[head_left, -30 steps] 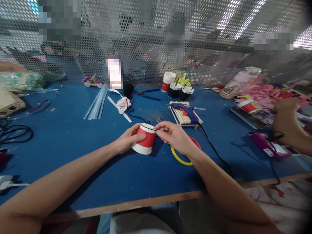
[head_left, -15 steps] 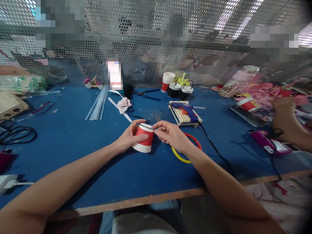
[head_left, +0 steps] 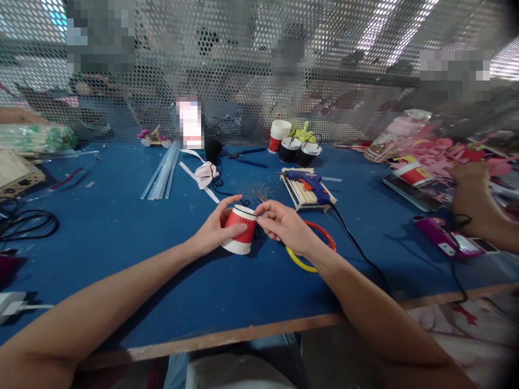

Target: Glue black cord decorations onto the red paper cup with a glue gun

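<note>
Red-and-white paper cup (head_left: 242, 221), upside down and slightly tilted, narrow end up, at the front middle of the blue table (head_left: 194, 302); hard to tell whether resting on the surface or held just above. Black cord (head_left: 245, 212) laid around the cup, just below the upper end. Left hand (head_left: 211, 232) curved around one side, thumb flat across the red band, forefinger raised behind the upper end. Right hand (head_left: 286, 224) at the opposite side, thumb and forefinger pinched together on the cord, close against the cup. Behind, more cord in loose loops, trailing back toward a black yarn ball (head_left: 213, 148). Under the right wrist, a red-and-yellow ring (head_left: 299, 261), partly hidden. Farther back, a blue glue gun (head_left: 310, 186) lying on a slatted wooden stand (head_left: 300, 202); to the left, crumpled white ribbon (head_left: 206, 172), then clear sticks (head_left: 162, 175) in a loose fan. Near the perforated screen (head_left: 243, 65), stacked paper cups (head_left: 279, 132) beside two black-and-white cups with thin loop handles. Far right, another person's arm (head_left: 470, 202) beside pink pieces (head_left: 438, 151).
</note>
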The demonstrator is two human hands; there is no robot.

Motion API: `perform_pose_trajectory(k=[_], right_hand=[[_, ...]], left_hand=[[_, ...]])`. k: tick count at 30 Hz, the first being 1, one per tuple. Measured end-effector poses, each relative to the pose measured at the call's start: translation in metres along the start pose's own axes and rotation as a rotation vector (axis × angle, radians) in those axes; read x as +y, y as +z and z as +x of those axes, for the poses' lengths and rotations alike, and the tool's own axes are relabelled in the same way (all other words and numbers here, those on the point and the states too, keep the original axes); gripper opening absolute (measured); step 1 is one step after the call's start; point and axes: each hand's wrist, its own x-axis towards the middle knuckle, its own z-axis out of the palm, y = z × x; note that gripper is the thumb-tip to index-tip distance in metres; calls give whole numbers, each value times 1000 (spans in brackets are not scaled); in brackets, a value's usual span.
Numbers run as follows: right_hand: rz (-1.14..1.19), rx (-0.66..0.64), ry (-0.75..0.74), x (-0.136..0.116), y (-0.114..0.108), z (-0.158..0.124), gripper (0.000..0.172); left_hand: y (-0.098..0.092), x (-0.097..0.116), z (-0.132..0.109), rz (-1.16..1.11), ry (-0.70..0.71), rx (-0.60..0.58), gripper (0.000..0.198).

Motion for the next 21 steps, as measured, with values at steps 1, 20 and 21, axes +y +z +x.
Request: perform_pose_trajectory(k=[1, 20, 21], right_hand=[[1, 3, -7, 0, 0, 0, 9], [-53, 65, -66, 4, -2, 5, 11], [-54, 65, -67, 4, -2, 5, 11]], left_hand=[[1, 0, 0, -2, 11, 1, 69], [-4, -8, 3, 623, 647, 178, 44], [-4, -7, 2, 643, 659, 183, 42]])
